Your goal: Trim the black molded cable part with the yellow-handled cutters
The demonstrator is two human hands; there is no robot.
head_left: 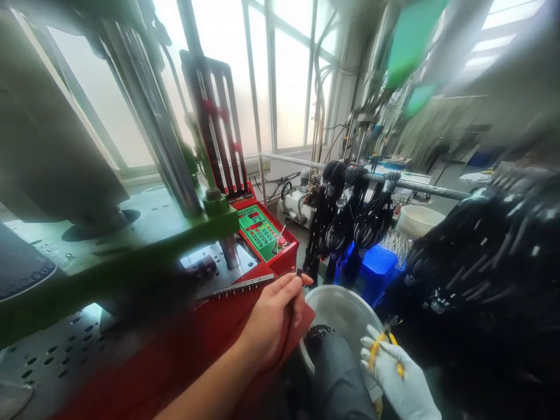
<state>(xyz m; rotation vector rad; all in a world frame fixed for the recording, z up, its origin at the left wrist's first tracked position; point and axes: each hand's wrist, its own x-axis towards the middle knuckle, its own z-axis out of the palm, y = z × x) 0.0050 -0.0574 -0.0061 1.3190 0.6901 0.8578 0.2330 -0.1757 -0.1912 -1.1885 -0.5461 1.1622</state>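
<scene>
My left hand (272,315), bare, is closed on a thin black cable (285,344). One small black end of the cable sticks out near the fingertips, and the rest hangs down past the wrist. In a white glove, my right hand (405,376) grips a pair of yellow-handled pliers (376,350), their dark jaws pointing up. Below and between both hands stands a pale plastic bucket (343,300) with dark pieces in its bottom. Beside my left hand, a metal strip with a row of small pins (242,286) lies at the edge of the red machine bed (184,350).
A green press frame (175,242) with steel columns fills the left. Behind my left hand sits a red control box (266,233) with a green panel. Bundles of black cables (371,221) hang from a rail (429,189); a blue bin (376,268) stands beneath.
</scene>
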